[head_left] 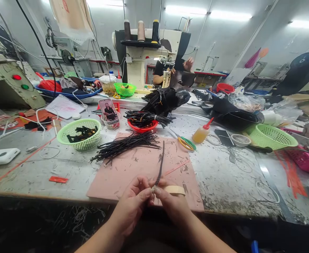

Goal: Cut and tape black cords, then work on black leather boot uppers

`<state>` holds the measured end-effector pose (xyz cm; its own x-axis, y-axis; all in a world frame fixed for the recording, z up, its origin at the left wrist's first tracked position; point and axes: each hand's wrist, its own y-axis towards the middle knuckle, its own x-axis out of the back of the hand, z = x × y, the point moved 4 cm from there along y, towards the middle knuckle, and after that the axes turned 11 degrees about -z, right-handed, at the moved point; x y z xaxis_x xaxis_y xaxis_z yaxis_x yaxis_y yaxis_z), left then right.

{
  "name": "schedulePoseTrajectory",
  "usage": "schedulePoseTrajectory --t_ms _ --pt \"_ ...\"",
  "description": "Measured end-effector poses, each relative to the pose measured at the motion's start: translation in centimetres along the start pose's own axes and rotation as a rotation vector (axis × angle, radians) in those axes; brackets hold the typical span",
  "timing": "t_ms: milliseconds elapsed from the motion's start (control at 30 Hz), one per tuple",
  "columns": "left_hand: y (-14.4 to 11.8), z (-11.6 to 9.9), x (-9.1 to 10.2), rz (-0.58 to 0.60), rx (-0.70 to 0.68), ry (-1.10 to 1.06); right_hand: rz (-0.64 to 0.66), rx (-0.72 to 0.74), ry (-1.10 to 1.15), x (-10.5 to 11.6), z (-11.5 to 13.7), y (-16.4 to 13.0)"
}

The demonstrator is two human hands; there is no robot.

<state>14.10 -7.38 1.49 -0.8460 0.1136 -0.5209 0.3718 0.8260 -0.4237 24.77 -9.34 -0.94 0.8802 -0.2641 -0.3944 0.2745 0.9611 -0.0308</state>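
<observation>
A thin black braided strip [160, 165] runs away from me over a pink board [107, 184]. Its near end is between my two hands, which meet at the board's front edge. My left hand [132, 205] is closed, thumb and fingers pinching at that end; my right hand [172, 203] pinches it from the other side. The fingertips hide exactly what is at the tip. A roll of cream tape [176, 190] lies against the back of my right hand. Beyond my hands, a loose pile of similar black strips [129, 144] rests on the board.
Behind the pile stands a red bowl [142, 128] with a tied bundle of strips. A green basket [78, 144] and a propped phone [109, 110] are left. Scissors [186, 143] and a glue bottle [201, 133] lie right. A co-worker [159, 72] sits behind a sewing machine [137, 65].
</observation>
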Motion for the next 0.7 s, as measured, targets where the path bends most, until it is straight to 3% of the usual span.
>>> schedulePoseTrajectory --t_ms 167,433,700 --pt "0.3 0.3 -0.1 0.01 0.03 0.012 0.03 0.025 0.006 -0.5 1.1 -0.1" --pt "0.3 0.4 1.1 0.07 -0.153 0.242 0.023 0.279 -0.21 -0.2 2.9 -0.1" --pt "-0.2 0.7 -0.1 0.071 0.006 0.017 0.026 0.248 -0.254 -0.1 2.8 -0.5"
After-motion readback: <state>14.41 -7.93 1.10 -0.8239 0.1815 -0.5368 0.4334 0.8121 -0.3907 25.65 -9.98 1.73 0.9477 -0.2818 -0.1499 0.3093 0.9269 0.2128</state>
